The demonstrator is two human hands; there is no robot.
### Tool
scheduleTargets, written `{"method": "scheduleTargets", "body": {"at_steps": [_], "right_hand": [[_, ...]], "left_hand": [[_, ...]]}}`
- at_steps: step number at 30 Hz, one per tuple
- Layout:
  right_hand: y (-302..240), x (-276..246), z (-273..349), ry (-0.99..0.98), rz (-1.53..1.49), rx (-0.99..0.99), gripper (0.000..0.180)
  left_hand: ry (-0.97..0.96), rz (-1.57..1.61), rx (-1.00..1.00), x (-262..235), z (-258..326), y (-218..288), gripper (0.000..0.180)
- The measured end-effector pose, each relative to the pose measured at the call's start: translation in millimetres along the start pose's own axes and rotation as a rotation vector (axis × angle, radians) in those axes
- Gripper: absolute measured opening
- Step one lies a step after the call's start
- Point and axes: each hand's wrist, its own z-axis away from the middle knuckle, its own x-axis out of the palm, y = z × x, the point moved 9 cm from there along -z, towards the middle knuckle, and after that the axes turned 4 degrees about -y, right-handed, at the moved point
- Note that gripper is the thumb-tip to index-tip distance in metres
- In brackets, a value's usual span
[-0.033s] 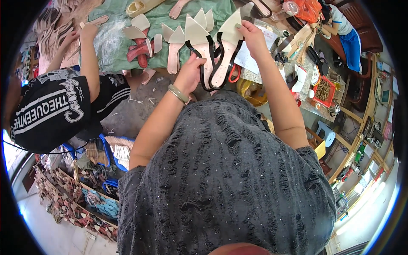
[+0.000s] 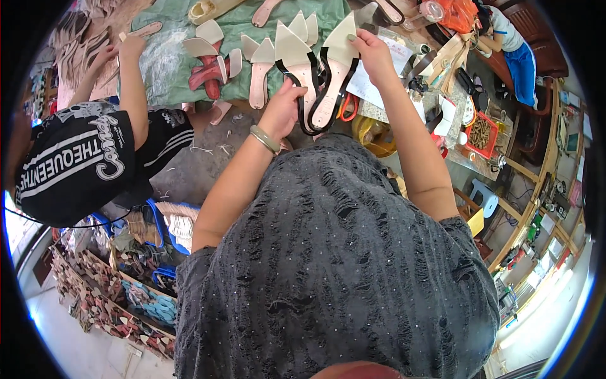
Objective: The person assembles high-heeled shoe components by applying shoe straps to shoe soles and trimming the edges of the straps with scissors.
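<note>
Two shoe insoles with pale pointed toes and black edging stand side by side in front of me. My left hand (image 2: 282,108), with a bangle on its wrist, is closed around the lower part of the left insole (image 2: 298,59). Between thumb and fingers, my right hand (image 2: 372,53) pinches the toe edge of the right insole (image 2: 332,71). The heel ends of the two lie close together. Just behind them on the green sheet (image 2: 161,69) are more pale-toed insoles (image 2: 259,72) and several red shoe pieces (image 2: 208,72).
Orange-handled scissors (image 2: 348,108) lie right of the insoles, by white paper (image 2: 369,85). A red basket (image 2: 481,134) of small brown pieces stands further right. At the left, a co-worker in black (image 2: 76,164) handles an insole (image 2: 146,30). Shoe-filled crates (image 2: 148,300) stand lower left.
My right hand and the right insole have shifted slightly left, showing more of the scissors. My left hand has hardly moved.
</note>
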Motion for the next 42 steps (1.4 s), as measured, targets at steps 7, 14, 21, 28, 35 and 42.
{"method": "scheduleTargets", "body": {"at_steps": [7,14,21,28,35,42], "right_hand": [[-5,32,16,0.007,-0.019,-0.003,0.026],[-4,36,48,0.115,-0.162,-0.001,0.040],[51,91,115,-0.053,-0.370,0.332,0.046],[71,51,109,0.102,-0.368,0.313,0.041],[118,-57,111,0.419,-0.224,0.216,0.041],[165,-137,118,0.563,0.244,0.277,0.047]], "left_hand": [[-0.027,-0.131,0.088,-7,27,5,0.051],[-0.057,-0.085,0.166,-10,38,10,0.059],[-0.025,-0.039,0.212,-26,41,10,0.048],[0.067,-0.078,0.073,-59,48,-8,0.031],[0.027,-0.400,-0.059,-39,15,-32,0.032],[-0.137,-0.830,0.205,22,-72,-59,0.050]]}}
